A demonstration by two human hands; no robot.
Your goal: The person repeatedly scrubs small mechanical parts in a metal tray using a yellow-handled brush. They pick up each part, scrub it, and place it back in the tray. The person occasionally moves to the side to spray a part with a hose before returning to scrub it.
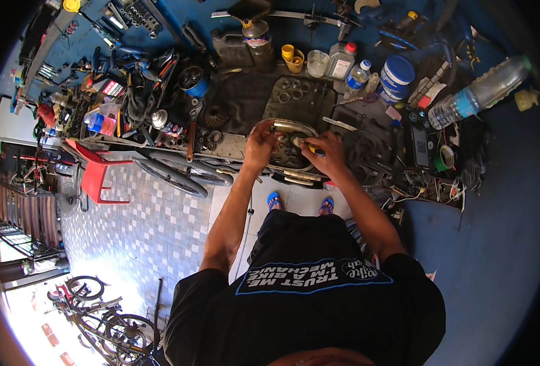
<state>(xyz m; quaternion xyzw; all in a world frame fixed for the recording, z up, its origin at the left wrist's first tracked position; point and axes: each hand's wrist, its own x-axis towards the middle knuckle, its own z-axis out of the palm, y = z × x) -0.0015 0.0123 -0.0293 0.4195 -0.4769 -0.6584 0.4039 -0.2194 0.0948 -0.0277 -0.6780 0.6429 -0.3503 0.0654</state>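
A metal tray [294,124] with rounded corners sits at the front edge of the workbench, with small dark parts inside it. My right hand [327,152] is closed around a small tool with a yellow and dark handle [316,150]. Its pale end points left, over the tray; I cannot make out its kind. Over the tray's left side, my left hand [260,146] has its fingers curled in, and whatever they hold is too small to name. Behind the tray, several metal rings [291,91] lie on a dark flat board [314,105].
At the back stand a blue-and-white tub [397,78], a grey bottle with a red cap [342,61] and yellow cups [292,58]. A sprocket cassette [216,116] and a spray can [167,124] lie left. A phone [420,146] rests right. A red chair [97,174] stands on the floor.
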